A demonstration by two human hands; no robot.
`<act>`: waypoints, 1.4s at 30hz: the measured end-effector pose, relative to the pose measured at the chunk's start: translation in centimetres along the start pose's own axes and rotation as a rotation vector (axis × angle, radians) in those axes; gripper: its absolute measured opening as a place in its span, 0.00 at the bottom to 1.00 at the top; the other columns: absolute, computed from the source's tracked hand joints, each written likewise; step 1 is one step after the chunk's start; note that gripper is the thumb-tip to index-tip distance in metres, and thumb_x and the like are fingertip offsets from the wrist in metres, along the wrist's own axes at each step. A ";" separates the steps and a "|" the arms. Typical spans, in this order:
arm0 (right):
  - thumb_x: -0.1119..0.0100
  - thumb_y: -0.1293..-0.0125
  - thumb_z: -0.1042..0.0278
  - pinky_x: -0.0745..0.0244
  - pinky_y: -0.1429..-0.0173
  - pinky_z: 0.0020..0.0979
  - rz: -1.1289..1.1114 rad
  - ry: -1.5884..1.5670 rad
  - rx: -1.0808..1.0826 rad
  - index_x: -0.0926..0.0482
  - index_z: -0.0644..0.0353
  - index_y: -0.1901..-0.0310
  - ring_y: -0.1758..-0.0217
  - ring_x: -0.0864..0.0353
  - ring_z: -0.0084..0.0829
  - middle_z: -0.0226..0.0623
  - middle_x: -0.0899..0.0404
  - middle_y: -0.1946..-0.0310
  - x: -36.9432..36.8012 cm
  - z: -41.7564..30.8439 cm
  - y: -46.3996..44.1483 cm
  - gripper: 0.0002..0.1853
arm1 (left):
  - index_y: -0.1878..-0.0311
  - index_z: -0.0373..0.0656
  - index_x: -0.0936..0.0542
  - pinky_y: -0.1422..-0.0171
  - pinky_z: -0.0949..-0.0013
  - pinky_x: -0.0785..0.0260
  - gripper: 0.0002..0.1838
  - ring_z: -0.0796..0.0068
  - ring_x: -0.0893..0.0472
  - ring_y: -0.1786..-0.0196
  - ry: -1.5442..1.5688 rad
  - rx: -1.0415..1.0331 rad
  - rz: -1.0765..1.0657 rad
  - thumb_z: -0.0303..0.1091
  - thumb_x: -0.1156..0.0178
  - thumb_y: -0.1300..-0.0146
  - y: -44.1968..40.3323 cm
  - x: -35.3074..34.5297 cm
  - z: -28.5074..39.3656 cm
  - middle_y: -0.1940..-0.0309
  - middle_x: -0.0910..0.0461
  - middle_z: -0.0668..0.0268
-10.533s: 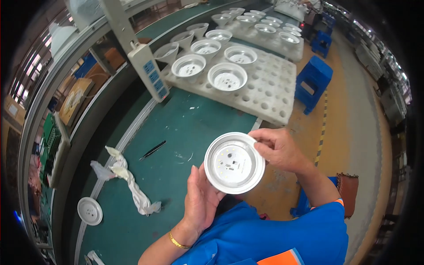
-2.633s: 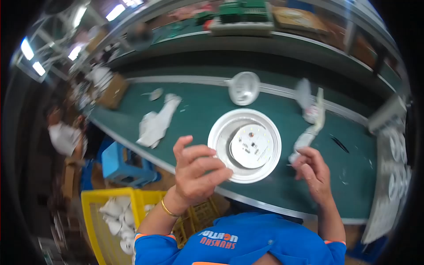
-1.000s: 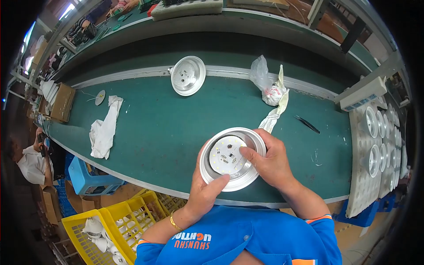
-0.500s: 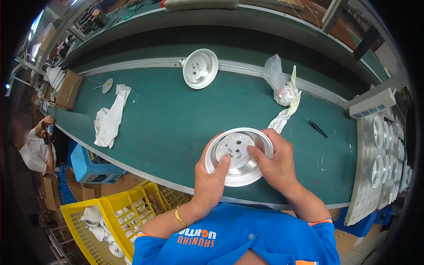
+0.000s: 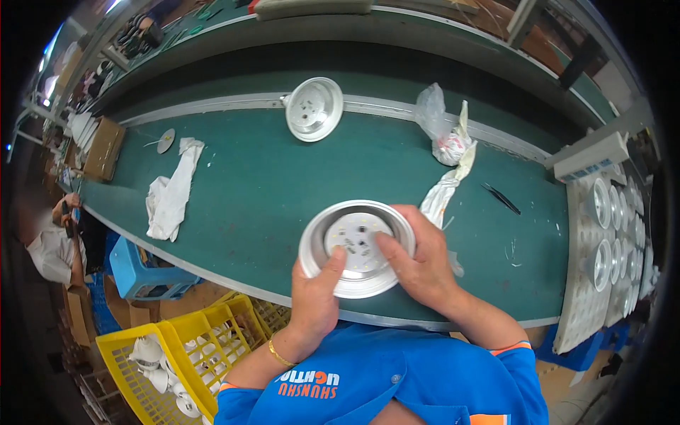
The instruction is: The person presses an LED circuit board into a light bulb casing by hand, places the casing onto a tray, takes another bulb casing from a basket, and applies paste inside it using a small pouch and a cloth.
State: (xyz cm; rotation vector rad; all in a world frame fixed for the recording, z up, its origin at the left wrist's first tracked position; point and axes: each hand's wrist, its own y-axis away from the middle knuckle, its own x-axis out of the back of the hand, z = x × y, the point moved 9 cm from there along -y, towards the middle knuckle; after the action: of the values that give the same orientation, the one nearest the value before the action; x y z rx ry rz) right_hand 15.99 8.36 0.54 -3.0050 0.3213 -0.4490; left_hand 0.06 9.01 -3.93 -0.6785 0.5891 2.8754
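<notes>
A round, silvery lamp housing (image 5: 368,287) is held above the front of the green bench, its open side facing up. Inside it lies a white LED board (image 5: 363,260) with small yellow chips and dark components. My left hand (image 5: 316,292) wraps the near left side, its thumb over the rim toward the board. My right hand (image 5: 425,258) grips the right side, and its thumb reaches in over the board. The fingers beneath the housing are hidden. A similar lamp (image 5: 330,117) lies tilted at the back of the bench.
White cloth (image 5: 170,198), tweezers (image 5: 503,199) and a plastic bag (image 5: 432,110) lie on the bench (image 5: 248,184). A rack of lamp cups (image 5: 574,290) stands right. Left are a cardboard box (image 5: 108,150), blue stool (image 5: 134,265), yellow baskets (image 5: 166,336) and another person (image 5: 53,251).
Both hands and the lamp housing have moved left, and the housing is tilted slightly differently. The camera view has shifted a little. A translucent scrap beside my right wrist now shows.
</notes>
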 end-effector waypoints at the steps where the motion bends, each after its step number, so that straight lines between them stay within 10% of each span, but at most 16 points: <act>1: 0.39 0.35 0.67 0.25 0.55 0.34 -0.028 -0.025 0.027 0.25 0.66 0.50 0.59 0.18 0.38 0.45 0.21 0.61 -0.4 -0.1 0.0 0.15 | 0.35 0.36 0.32 0.34 0.63 0.31 0.23 0.68 0.23 0.41 0.056 0.012 -0.004 0.26 0.43 0.32 0.1 0.1 0.1 0.42 0.24 0.57; 6: 0.45 0.29 0.61 0.25 0.55 0.36 -0.184 -0.017 0.136 0.26 0.65 0.46 0.58 0.20 0.40 0.44 0.22 0.60 -0.3 -2.3 0.1 0.17 | 0.34 0.38 0.33 0.34 0.59 0.30 0.25 0.64 0.23 0.40 0.189 0.048 0.003 0.27 0.42 0.33 -0.3 1.1 0.5 0.41 0.25 0.57; 13: 0.46 0.30 0.68 0.26 0.72 0.23 0.537 0.020 -0.147 0.20 0.66 0.54 0.75 0.22 0.20 0.36 0.18 0.68 15.9 4.9 -0.5 0.11 | 0.34 0.38 0.33 0.35 0.60 0.29 0.24 0.66 0.23 0.40 0.183 -0.037 0.050 0.24 0.43 0.33 -1.2 3.5 1.7 0.41 0.25 0.58; 27: 0.46 0.31 0.69 0.32 0.83 0.23 0.224 0.009 -0.552 0.28 0.72 0.42 0.83 0.25 0.21 0.38 0.19 0.72 13.9 14.3 -5.3 0.20 | 0.35 0.40 0.32 0.36 0.62 0.28 0.24 0.68 0.23 0.41 0.124 0.013 0.089 0.25 0.42 0.33 -1.8 3.4 0.9 0.42 0.25 0.59; 35: 0.42 0.34 0.68 0.37 0.83 0.23 0.297 0.007 -0.552 0.20 0.67 0.65 0.84 0.29 0.18 0.31 0.24 0.80 13.8 15.1 -5.0 0.09 | 0.34 0.40 0.32 0.37 0.62 0.28 0.24 0.68 0.23 0.41 0.119 0.033 0.083 0.25 0.42 0.33 -1.9 3.3 0.4 0.42 0.25 0.59; 42: 0.41 0.35 0.68 0.36 0.77 0.23 0.361 0.003 -0.430 0.19 0.65 0.66 0.80 0.32 0.16 0.27 0.25 0.80 14.1 15.0 -3.8 0.08 | 0.34 0.40 0.33 0.35 0.61 0.29 0.25 0.67 0.24 0.39 0.120 0.043 0.085 0.25 0.42 0.34 -2.0 3.4 -0.2 0.41 0.26 0.59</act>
State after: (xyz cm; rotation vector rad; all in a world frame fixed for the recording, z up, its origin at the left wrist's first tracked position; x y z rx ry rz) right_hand 34.39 9.73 -9.41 -3.2322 1.0634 -0.3897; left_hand -2.49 10.88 -6.35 -0.8446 0.7095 2.9052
